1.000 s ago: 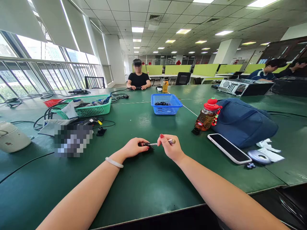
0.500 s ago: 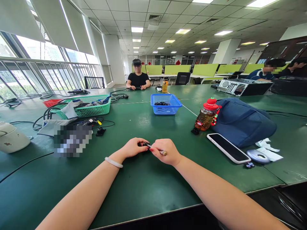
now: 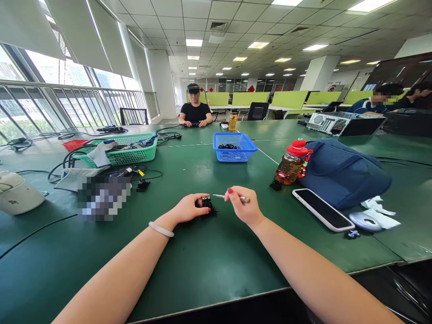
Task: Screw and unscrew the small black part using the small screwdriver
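Observation:
Near the middle of the green table [image 3: 189, 270], my left hand [image 3: 185, 209] is closed around a small black part [image 3: 208, 204] with a row of light spots on its top. Thumb and fingers grip its left side, and it rests on or just above the tabletop. My right hand [image 3: 245, 209] pinches a slim pointed tool [image 3: 219, 196] with a metal shaft and a brownish end. The tool's tip points left, just apart from the black part's upper right side. A white bracelet circles my left wrist.
A blue basket [image 3: 234, 155] with black pieces stands ahead; a green basket [image 3: 135, 156] with cables and cloth is left. To the right are a red-lidded bottle [image 3: 286, 171], navy bag [image 3: 344, 173] and phone [image 3: 322, 209]. A person [image 3: 195, 110] sits across the table.
My right hand has drawn back to the right and slightly up, taking the tool's tip off the black part. More of the black part now shows in my left hand.

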A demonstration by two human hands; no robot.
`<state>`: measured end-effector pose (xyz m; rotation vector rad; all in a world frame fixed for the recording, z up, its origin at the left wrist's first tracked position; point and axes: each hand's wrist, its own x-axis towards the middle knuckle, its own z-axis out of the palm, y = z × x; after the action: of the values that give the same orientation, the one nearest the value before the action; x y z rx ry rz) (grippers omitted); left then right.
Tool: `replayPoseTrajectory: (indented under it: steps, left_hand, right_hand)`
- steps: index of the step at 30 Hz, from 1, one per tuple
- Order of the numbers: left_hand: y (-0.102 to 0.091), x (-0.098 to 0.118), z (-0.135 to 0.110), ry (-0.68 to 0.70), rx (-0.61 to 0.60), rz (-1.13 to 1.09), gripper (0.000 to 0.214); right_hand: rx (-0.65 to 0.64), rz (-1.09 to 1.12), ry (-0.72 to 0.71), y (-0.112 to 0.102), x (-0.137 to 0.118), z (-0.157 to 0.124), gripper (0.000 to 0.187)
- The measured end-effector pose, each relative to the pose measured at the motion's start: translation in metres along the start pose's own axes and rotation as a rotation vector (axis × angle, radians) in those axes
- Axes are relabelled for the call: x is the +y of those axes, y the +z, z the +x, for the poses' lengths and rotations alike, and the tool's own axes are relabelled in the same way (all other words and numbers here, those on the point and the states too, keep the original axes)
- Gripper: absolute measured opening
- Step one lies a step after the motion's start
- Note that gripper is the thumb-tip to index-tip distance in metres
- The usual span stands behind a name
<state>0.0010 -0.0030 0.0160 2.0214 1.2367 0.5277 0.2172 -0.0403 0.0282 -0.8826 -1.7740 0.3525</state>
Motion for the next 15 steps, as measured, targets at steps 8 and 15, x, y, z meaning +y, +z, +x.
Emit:
replayPoseTrajectory:
  steps: [8, 15]
  left_hand:
    - [0.001, -0.003, 0.002, -0.011, -0.007, -0.012, 0.069]
    - [0.003, -0.008, 0.001, -0.050, 0.023, -0.066, 0.089]
  right_hand:
    - [-0.136, 0.063, 0.111, 0.010, 0.007, 0.000, 0.060]
    - [-0.182, -0.167, 0.012, 0.009, 0.010, 0.000, 0.049]
